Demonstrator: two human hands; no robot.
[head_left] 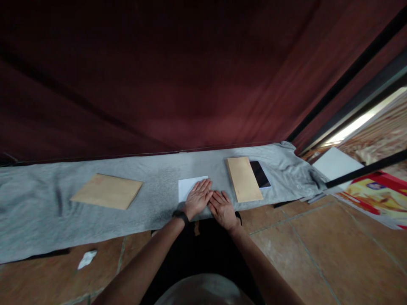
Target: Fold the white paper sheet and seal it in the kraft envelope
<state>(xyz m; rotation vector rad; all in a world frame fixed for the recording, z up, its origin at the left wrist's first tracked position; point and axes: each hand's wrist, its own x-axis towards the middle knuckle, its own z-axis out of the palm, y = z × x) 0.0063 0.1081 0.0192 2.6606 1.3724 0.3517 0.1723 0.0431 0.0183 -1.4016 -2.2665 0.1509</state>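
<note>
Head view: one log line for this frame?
left hand flat on white paper | right hand flat beside left | grey cloth beneath

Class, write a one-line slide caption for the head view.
Left hand on white paper, right hand beside it, on grey cloth between two envelopes.

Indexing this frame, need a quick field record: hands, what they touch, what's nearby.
surface: grey cloth on tiled floor
left hand: flat, palm down on white sheet
right hand: flat, touching the left one; what lies under it is hidden
wrist: black band on left wrist
left side: left brown envelope, flat, apart from hands
right side: right brown envelope, dark phone along its right edge
floor: crumpled white scrap
backdrop: dark red curtain
</note>
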